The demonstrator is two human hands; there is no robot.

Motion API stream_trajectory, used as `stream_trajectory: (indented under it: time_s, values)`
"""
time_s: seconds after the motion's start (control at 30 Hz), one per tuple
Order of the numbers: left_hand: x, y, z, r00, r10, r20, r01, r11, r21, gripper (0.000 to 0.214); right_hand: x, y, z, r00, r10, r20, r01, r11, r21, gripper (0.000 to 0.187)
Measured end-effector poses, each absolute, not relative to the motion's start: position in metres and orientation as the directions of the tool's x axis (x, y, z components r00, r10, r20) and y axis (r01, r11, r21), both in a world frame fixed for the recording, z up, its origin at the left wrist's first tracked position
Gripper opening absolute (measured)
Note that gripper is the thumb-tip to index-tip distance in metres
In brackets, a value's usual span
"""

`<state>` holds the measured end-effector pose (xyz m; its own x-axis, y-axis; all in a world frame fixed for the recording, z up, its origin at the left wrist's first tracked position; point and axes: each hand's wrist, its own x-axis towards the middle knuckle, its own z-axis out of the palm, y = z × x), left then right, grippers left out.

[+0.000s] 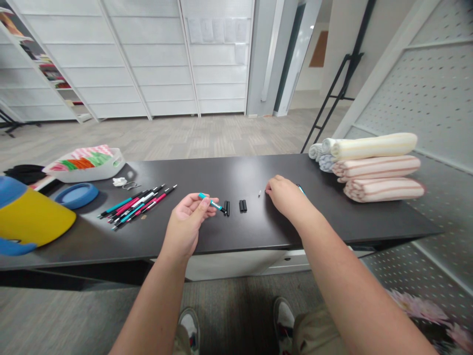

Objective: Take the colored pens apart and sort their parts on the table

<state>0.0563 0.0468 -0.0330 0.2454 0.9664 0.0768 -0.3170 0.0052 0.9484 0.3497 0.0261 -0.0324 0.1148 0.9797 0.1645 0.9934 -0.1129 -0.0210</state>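
Observation:
My left hand (188,217) pinches a teal pen part (211,202) between thumb and fingers, its black end pointing right and down. Just beyond that end lie short black tube-like pieces (226,208) side by side. Two more black pieces (243,206) rest together a little to the right. My right hand (283,195) is low over the dark tabletop with its fingers curled together; what they hold, if anything, is hidden. A tiny whitish piece (259,194) lies left of its fingertips. Past the right wrist a teal and black pen part (301,188) shows, partly covered.
Several teal, pink and black pens (138,204) lie piled on the tabletop (207,172) at left. Further left are a blue lid (76,195), a yellow and blue container (33,217) and a white basket (88,172) of cloths. Rolled towels (380,167) are stacked at right.

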Motion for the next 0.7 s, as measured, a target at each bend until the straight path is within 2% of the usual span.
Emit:
stream_trajectory:
  time_s: [0.13,0.37,0.7]
  values:
    - [0.057,0.047,-0.033,0.242,0.967,0.077,-0.318,0.004,0.948,0.036,0.345,0.024,-0.029,0.121,0.975,0.185,0.992,-0.126,0.011,0.017]
    - [0.057,0.046,-0.031,0.241,0.968,0.075,-0.312,0.005,0.95,0.036,0.343,0.026,-0.024,0.157,0.969,0.19,0.986,-0.144,-0.08,0.017]
    - [0.057,0.046,-0.034,0.242,0.967,0.075,-0.309,0.003,0.951,0.036,0.349,0.031,-0.036,0.109,0.971,0.212,0.986,-0.078,-0.149,0.021]
